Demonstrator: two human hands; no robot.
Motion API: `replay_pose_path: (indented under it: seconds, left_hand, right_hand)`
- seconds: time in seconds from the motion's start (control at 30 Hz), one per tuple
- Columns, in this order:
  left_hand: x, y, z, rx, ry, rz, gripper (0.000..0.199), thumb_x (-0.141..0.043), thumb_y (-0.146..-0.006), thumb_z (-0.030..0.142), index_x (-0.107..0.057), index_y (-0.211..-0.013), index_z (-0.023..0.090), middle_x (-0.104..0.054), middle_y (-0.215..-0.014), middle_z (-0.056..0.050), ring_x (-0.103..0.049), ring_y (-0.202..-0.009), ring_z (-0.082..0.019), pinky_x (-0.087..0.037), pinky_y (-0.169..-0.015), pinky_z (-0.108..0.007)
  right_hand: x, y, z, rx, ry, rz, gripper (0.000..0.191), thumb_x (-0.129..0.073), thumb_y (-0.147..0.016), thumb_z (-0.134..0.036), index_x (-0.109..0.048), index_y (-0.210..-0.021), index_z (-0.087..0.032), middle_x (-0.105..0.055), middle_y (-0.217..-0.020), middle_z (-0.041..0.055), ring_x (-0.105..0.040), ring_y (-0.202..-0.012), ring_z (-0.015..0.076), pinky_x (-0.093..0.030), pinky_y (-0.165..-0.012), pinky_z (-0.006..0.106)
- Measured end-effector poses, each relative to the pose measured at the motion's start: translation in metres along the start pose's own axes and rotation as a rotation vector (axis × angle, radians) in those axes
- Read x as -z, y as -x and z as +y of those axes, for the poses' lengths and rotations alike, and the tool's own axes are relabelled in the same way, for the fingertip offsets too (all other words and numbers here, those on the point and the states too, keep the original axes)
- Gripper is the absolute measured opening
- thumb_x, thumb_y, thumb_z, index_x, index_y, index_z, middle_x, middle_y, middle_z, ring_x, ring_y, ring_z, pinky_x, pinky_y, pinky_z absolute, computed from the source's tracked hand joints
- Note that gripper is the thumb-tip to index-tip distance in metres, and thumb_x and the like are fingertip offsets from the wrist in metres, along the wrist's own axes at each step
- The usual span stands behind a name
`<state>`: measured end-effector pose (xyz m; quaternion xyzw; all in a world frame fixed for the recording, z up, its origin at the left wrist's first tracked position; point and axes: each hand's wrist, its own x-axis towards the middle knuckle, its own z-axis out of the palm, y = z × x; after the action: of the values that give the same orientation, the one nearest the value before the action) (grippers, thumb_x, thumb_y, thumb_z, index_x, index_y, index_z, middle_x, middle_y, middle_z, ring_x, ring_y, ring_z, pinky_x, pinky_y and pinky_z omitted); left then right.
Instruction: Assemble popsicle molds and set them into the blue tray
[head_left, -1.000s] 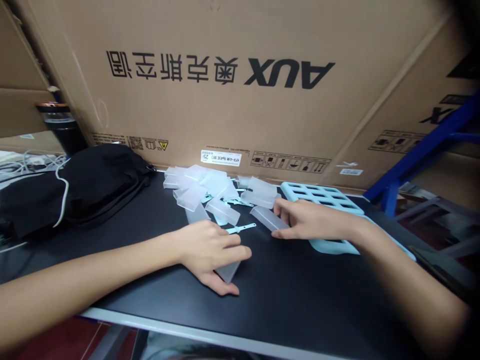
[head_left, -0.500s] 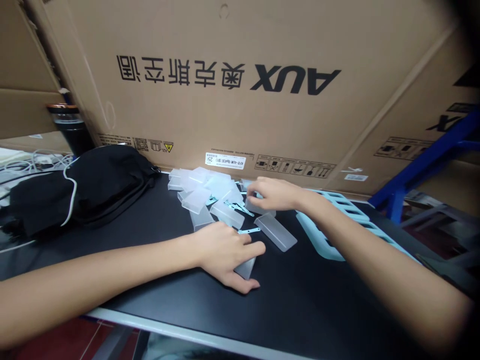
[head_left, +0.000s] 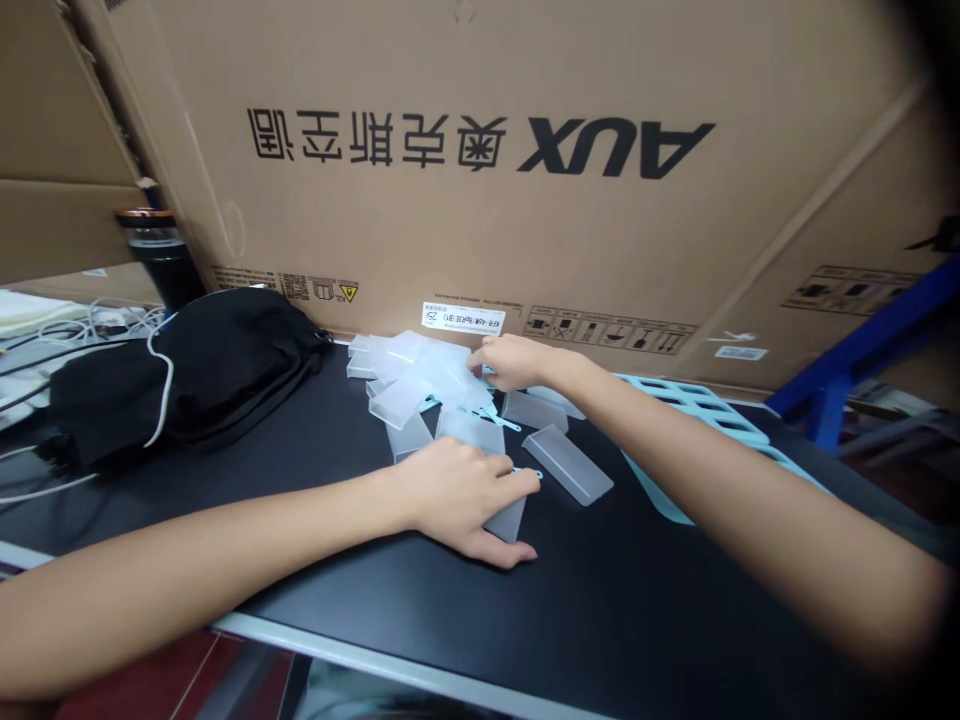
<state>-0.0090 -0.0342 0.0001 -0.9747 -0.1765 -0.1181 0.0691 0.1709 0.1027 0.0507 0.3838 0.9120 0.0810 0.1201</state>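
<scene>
My left hand rests over a translucent plastic case near the middle of the black table, its thumb and fingers spread around the case. Behind it lies a heap of translucent cases with thin light-blue pieces among them. My right hand is at the heap's right edge with its fingers bent together; what they pinch, if anything, is hidden. Another case lies alone to the right of my left hand.
A black bag with cables is on the left, before a dark cylinder. Light-blue slotted trays lie under my right forearm. A large cardboard box stands behind the table, beside a blue metal frame at right.
My right hand has moved left and back onto the heap, away from the cases at its right. My left hand stays over its case. The view has shifted slightly.
</scene>
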Motion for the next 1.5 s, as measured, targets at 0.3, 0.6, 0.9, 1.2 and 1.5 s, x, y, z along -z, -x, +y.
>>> replay_pose_path:
  seconds: [0.3,0.6,0.9,1.2,1.5]
  left_hand:
    - [0.004,-0.009,0.032,0.116,-0.29,0.022,0.052,-0.042,-0.089,0.059,-0.051,-0.113,0.014,-0.061,-0.078,-0.011,-0.062,-0.057,-0.023,-0.042,-0.047,-0.028]
    - [-0.009,-0.021,0.035,0.137,-0.142,0.105,0.059,-0.04,-0.089,0.067,-0.049,-0.115,0.014,-0.061,-0.085,-0.009,-0.065,-0.065,-0.024,-0.047,-0.054,-0.03]
    - [-0.016,-0.019,0.005,0.022,0.644,0.333,0.049,-0.063,-0.085,0.05,-0.039,-0.113,0.018,-0.062,-0.11,-0.011,-0.063,-0.101,-0.019,-0.051,-0.086,-0.033]
    - [-0.014,-0.023,0.005,0.293,1.036,0.301,0.041,-0.06,-0.089,0.044,-0.026,-0.102,0.025,-0.066,-0.106,-0.009,-0.067,-0.102,-0.02,-0.054,-0.074,-0.032]
    - [-0.019,-0.022,0.006,0.211,0.873,0.497,0.026,-0.037,-0.099,0.034,-0.021,-0.116,0.022,-0.061,-0.102,-0.008,-0.063,-0.096,-0.018,-0.052,-0.084,-0.038]
  right_hand:
    - [-0.004,0.009,-0.003,0.066,0.019,0.023,0.034,-0.055,-0.069,-0.006,-0.062,-0.099,-0.02,-0.064,-0.111,0.0075,-0.057,-0.099,0.0203,-0.039,-0.068,0.027]
    - [-0.01,0.008,0.0,0.118,0.193,0.149,0.026,-0.041,-0.085,-0.01,-0.06,-0.102,-0.015,-0.062,-0.105,0.0118,-0.055,-0.077,0.0157,-0.031,-0.059,0.027]
    - [-0.007,0.098,-0.026,-0.311,-0.712,0.833,0.032,-0.046,-0.093,-0.038,-0.057,-0.116,-0.019,-0.064,-0.098,0.0092,-0.063,-0.08,0.0192,-0.049,-0.073,0.034]
    - [-0.017,0.149,-0.059,-0.36,-1.455,0.816,0.026,-0.077,-0.073,-0.039,-0.069,-0.091,-0.022,-0.067,-0.076,0.0043,-0.065,-0.064,0.0166,-0.055,-0.057,0.031]
    - [-0.027,0.135,-0.075,-0.201,-1.639,0.525,0.03,-0.078,-0.074,-0.035,-0.07,-0.096,-0.016,-0.068,-0.065,0.0026,-0.064,-0.057,0.0126,-0.054,-0.054,0.024]
